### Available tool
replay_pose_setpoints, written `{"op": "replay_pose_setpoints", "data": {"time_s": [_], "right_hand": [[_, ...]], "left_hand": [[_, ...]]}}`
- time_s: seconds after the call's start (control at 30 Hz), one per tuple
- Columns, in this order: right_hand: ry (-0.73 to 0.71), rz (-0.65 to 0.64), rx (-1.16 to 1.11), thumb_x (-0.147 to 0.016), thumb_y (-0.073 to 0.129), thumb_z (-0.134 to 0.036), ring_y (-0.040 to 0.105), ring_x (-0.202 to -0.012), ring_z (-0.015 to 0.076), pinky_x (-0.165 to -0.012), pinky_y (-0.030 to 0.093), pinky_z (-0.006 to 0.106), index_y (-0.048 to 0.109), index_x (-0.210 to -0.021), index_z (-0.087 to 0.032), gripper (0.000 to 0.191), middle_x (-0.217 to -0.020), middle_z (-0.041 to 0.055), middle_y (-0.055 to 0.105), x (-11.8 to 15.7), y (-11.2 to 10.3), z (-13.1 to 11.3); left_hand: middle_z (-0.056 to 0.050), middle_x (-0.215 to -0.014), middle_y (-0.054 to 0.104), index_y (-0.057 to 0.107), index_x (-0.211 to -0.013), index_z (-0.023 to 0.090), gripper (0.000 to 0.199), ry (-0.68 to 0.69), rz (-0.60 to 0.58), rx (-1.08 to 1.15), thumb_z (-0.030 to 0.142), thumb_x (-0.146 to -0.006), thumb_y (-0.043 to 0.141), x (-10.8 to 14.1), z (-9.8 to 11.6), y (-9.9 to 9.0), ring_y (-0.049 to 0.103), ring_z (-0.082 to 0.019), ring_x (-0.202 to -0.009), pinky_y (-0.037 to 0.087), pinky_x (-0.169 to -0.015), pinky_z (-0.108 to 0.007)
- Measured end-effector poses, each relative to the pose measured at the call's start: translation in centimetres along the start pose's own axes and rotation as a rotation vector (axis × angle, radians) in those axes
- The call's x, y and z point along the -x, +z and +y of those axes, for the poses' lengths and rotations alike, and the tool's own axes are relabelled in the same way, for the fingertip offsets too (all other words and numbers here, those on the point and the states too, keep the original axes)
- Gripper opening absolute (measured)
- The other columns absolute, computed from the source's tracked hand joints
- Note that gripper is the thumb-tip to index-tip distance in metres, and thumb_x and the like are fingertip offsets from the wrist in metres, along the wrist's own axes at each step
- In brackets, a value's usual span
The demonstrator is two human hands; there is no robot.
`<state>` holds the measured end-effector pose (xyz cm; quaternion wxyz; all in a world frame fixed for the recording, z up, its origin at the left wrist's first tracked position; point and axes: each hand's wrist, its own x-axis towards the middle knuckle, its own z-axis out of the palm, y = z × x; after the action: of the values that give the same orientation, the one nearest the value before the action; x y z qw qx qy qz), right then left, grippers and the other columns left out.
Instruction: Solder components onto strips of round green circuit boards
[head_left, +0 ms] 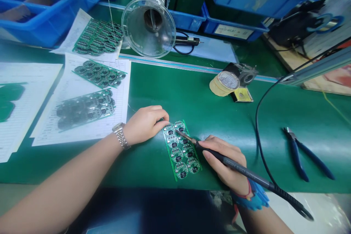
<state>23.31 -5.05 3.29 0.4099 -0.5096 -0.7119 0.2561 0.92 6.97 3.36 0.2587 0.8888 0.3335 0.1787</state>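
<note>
While left hand (144, 124) curls fingers at circuit panel (181, 150), pinch unverifiable, right hand (230, 150) pinches soldering iron (248, 172) between fingers.

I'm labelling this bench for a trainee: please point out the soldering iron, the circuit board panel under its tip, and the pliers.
Soldering iron (243, 170): head view, on the dark handle.
Circuit board panel (182, 150): head view, middle of its face.
Blue-handled pliers (296, 156): head view, on one handle.

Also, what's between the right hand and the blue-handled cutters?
In the head view, a black cable runs between right hand and cutters, against the green bench.
</note>
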Motion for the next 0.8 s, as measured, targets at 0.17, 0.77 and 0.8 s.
{"op": "replay_pose_setpoints", "data": {"time_s": [0.17, 0.77, 0.8], "right_hand": [[0.007, 0.021, -0.005, -0.079, 0.056, -0.012, 0.060, -0.070, 0.0170, -0.062, 0.049, 0.030, 0.065, -0.095, -0.020, 0.020, -0.076, 0.0046, 0.065, 0.1, -0.2, 0.1], [0.019, 0.132, -0.052, -0.077, 0.054, -0.010, 0.059, -0.066, 0.0181, -0.060, 0.049, 0.032, 0.065, -0.096, -0.020, 0.024, -0.072, 0.0048, 0.063, 4.9, 0.0, -1.2], [0.038, 0.145, -0.043, -0.077, 0.055, -0.011, 0.060, -0.067, 0.0184, -0.062, 0.049, 0.032, 0.065, -0.095, -0.021, 0.023, -0.073, 0.0047, 0.064, 5.1, 0.2, -1.1]], "left_hand": [[-0.003, -0.083, 0.058, 0.060, -0.090, 0.017, 0.019, 0.006, 0.121, 0.097, 0.019, -0.087, 0.042, 0.0, -0.3, -0.7, 0.055, -0.012, -0.076, 0.044, -0.071, -0.025], [0.002, -0.064, 0.056, 0.064, -0.078, 0.021, 0.015, -0.027, 0.094, -0.160, 0.027, -0.083, 0.051, 2.6, 3.0, -0.8, 0.051, -0.010, -0.059, 0.036, -0.055, -0.022], [0.003, -0.062, 0.053, 0.064, -0.077, 0.021, 0.013, -0.050, 0.078, -0.110, 0.027, -0.082, 0.053, 2.5, 2.8, -0.5, 0.049, -0.010, -0.057, 0.036, -0.054, -0.021]]}}
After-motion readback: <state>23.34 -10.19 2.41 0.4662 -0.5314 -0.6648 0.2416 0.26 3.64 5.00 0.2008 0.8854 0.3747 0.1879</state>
